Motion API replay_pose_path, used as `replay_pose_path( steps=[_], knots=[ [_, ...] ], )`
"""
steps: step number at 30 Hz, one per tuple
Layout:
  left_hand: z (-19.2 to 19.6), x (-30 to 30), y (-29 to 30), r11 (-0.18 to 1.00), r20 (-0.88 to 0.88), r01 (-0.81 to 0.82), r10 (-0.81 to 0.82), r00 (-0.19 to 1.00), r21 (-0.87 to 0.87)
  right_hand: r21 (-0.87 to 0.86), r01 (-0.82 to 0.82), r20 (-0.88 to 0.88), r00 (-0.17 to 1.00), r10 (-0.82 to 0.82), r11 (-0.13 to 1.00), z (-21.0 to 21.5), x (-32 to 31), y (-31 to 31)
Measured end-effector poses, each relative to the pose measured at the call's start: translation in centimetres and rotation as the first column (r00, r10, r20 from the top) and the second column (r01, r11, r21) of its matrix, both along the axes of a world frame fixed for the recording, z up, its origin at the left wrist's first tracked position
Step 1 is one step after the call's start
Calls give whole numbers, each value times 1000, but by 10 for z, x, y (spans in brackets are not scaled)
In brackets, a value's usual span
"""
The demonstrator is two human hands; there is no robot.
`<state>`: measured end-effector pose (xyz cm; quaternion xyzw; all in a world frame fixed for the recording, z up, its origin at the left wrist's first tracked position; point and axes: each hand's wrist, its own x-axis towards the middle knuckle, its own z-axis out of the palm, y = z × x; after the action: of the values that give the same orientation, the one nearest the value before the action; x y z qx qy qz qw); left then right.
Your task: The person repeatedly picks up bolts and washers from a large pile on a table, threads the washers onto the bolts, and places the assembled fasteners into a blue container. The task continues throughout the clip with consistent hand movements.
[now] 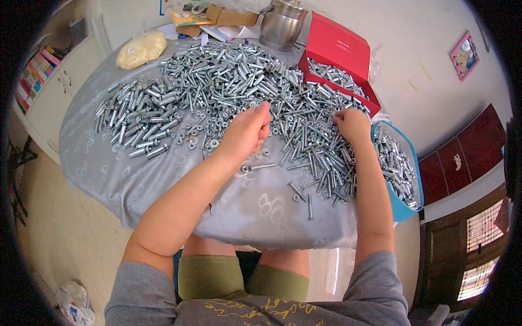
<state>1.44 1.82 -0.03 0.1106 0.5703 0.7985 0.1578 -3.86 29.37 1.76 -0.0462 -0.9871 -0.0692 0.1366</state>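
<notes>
My left hand (249,133) is raised over the middle of the table, fingers curled in and thumb on top; what it holds, if anything, is hidden. Over the right side of a big heap of metal bolts (321,144), my right hand (353,125) has its fingertips drawn together, and I cannot make out what is between them. Loose nuts (204,125) and washers are scattered near my left hand. Thicker sleeve-like bolts (144,108) form a separate pile on the left. A single bolt (261,167) lies just below my left hand.
An open red box (340,49) with bolts stands at the back right. Beside my right forearm is a blue container (408,209) full of bolts. A steel pot (281,27), cardboard (234,17) and a bag of yellowish stuff (142,50) sit along the far edge of the cloth-covered table (174,185).
</notes>
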Motion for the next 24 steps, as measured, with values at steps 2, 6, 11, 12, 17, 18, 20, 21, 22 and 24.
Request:
replay_pose_path(
  steps=[2,6,11,12,17,18,20,21,22,24],
  knots=[
    [1,1,0,998,19,55,-54,998,-29,-69,-23,-151,988,13,997,-2,6,-1],
    [-8,-1,-1,960,56,263,-270,961,99,-623,-379,-456,887,76,684,-3,30,-19],
    [-12,6,10,927,-178,327,-358,916,-184,-882,-470,-459,873,168,33,-7,66,-63],
    [-12,8,13,920,-208,319,-366,907,-227,-883,-467,-468,867,170,-49,-9,69,-66],
    [-11,14,15,859,-510,-16,-288,811,-511,-839,-492,-534,826,182,-231,-9,80,-80],
    [-9,15,15,840,-520,-42,-294,802,-541,-815,-564,-579,794,184,-134,-10,83,-79],
    [-2,17,16,799,-542,-99,-305,783,-593,-791,-602,-611,770,185,-108,-6,91,-82],
    [-3,18,16,800,-552,-108,-304,776,-591,-789,-604,-614,766,189,-114,-5,94,-85],
    [-4,18,16,800,-563,-116,-302,769,-588,-786,-608,-617,758,212,-110,-6,95,-88],
    [-5,19,16,801,-573,-114,-313,757,-588,-779,-620,-621,742,252,-97,-7,98,-92]
  ],
)
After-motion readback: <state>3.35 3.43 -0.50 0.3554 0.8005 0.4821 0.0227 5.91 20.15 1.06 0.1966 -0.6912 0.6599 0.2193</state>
